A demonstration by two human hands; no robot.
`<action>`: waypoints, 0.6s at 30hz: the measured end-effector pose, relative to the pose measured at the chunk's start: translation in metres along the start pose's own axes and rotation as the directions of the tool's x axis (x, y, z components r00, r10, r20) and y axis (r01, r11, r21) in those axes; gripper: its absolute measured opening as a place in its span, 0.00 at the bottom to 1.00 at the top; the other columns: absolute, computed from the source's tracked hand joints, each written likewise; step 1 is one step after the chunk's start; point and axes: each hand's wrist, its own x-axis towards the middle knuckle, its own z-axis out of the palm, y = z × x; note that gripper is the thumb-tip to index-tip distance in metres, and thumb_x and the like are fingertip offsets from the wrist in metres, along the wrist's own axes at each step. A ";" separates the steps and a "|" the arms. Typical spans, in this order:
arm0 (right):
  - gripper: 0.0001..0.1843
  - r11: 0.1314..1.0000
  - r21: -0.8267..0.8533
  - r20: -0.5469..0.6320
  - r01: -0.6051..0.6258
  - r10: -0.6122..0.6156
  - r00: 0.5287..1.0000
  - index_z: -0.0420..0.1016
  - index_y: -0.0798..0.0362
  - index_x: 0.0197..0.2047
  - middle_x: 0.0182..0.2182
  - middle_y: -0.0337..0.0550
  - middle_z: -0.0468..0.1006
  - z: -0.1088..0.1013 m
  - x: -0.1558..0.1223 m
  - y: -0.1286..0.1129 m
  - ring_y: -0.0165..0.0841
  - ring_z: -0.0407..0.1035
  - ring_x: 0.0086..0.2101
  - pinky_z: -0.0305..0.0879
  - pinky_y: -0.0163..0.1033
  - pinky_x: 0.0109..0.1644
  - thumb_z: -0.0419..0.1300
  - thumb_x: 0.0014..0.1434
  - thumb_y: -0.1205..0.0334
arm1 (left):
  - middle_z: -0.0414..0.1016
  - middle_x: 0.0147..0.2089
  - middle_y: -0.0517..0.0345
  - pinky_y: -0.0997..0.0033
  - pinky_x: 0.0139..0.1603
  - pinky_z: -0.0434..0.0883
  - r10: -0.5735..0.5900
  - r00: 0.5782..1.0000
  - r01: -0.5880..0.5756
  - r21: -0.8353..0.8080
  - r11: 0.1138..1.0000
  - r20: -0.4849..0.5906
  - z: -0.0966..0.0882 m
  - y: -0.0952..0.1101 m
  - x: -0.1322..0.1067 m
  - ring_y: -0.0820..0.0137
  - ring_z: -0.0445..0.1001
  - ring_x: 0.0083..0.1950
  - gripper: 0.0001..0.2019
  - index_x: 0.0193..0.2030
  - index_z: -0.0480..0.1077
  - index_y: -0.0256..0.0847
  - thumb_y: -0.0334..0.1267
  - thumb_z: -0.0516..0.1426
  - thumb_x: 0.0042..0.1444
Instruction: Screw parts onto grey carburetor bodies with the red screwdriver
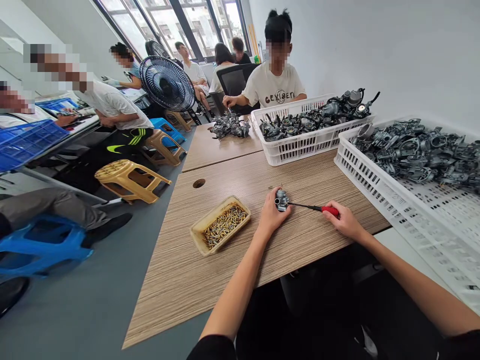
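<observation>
My left hand [270, 215] grips a small grey metal carburetor part [281, 200] and holds it down on the wooden table [240, 235]. My right hand [343, 220] is closed round the red handle of a screwdriver [322, 208]. Its thin black shaft runs left, with the tip at the metal part. A shallow beige tray [220, 225] with several small brass screws lies left of my left hand.
A white crate [420, 220] of grey metal parts stands at my right. A second white crate [300, 142] stands further back. A person in a white shirt [273, 85] sits across with a pile of parts [229, 126]. Stools, a fan [167, 84] and other seated people fill the left.
</observation>
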 end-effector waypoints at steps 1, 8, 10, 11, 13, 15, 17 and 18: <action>0.16 1.000 -0.002 0.000 0.002 -0.002 1.000 0.70 0.48 0.38 0.27 0.36 0.69 0.000 0.000 0.000 0.35 0.64 0.28 0.58 0.41 0.35 0.58 0.70 0.45 | 0.74 0.65 0.45 0.52 0.67 0.74 -0.001 1.000 0.001 0.000 1.000 0.000 0.000 0.000 0.000 0.55 0.75 0.66 0.35 0.71 0.62 0.45 0.40 0.66 0.58; 0.15 1.000 0.002 0.004 0.004 -0.004 1.000 0.71 0.48 0.39 0.28 0.36 0.69 0.000 0.000 0.001 0.35 0.64 0.28 0.59 0.41 0.36 0.58 0.70 0.45 | 0.74 0.64 0.45 0.53 0.67 0.74 -0.010 1.000 0.010 0.002 1.000 -0.009 0.000 0.002 0.000 0.55 0.75 0.65 0.35 0.70 0.62 0.45 0.39 0.66 0.57; 0.15 1.000 0.002 0.004 0.003 -0.003 1.000 0.71 0.48 0.39 0.28 0.36 0.70 0.000 0.000 0.001 0.35 0.64 0.28 0.59 0.41 0.36 0.58 0.70 0.45 | 0.74 0.64 0.46 0.53 0.68 0.73 -0.012 1.000 0.012 0.003 1.000 -0.007 0.001 0.002 0.000 0.55 0.75 0.66 0.35 0.70 0.62 0.45 0.39 0.66 0.57; 0.15 1.000 0.001 0.003 0.004 -0.004 1.000 0.71 0.48 0.39 0.28 0.37 0.70 0.000 0.000 0.000 0.35 0.65 0.28 0.60 0.41 0.36 0.58 0.70 0.45 | 0.74 0.64 0.46 0.53 0.68 0.73 -0.012 1.000 0.012 0.004 1.000 -0.007 0.001 0.002 0.000 0.55 0.74 0.66 0.35 0.70 0.61 0.45 0.39 0.66 0.57; 0.15 1.000 -0.001 0.001 0.002 -0.002 1.000 0.71 0.48 0.39 0.28 0.37 0.71 0.000 -0.001 0.000 0.36 0.65 0.29 0.61 0.41 0.36 0.58 0.70 0.46 | 0.74 0.64 0.46 0.53 0.68 0.73 -0.013 1.000 0.013 0.002 1.000 -0.005 0.001 0.001 0.000 0.55 0.74 0.66 0.35 0.70 0.61 0.46 0.39 0.66 0.57; 0.15 1.000 -0.005 -0.001 -0.001 0.001 1.000 0.71 0.48 0.39 0.28 0.37 0.72 0.000 -0.001 0.000 0.36 0.66 0.29 0.61 0.41 0.36 0.58 0.70 0.46 | 0.74 0.65 0.46 0.53 0.68 0.73 -0.013 1.000 0.013 0.000 1.000 -0.003 0.001 0.001 0.000 0.55 0.74 0.67 0.35 0.71 0.61 0.46 0.39 0.66 0.57; 0.15 1.000 -0.011 -0.003 -0.002 0.002 1.000 0.71 0.48 0.39 0.28 0.38 0.72 0.000 0.000 0.000 0.36 0.66 0.29 0.61 0.41 0.35 0.58 0.70 0.45 | 0.73 0.65 0.46 0.53 0.69 0.73 -0.011 1.000 0.011 -0.001 1.000 -0.002 0.001 0.001 0.000 0.55 0.74 0.67 0.35 0.71 0.61 0.46 0.39 0.66 0.57; 0.15 1.000 -0.013 -0.004 -0.002 0.001 1.000 0.71 0.48 0.39 0.28 0.38 0.72 0.000 0.000 0.000 0.36 0.66 0.29 0.61 0.41 0.35 0.58 0.70 0.45 | 0.73 0.65 0.46 0.52 0.69 0.73 -0.010 1.000 0.010 -0.001 1.000 -0.002 0.001 0.000 0.000 0.55 0.73 0.68 0.35 0.71 0.61 0.46 0.39 0.66 0.57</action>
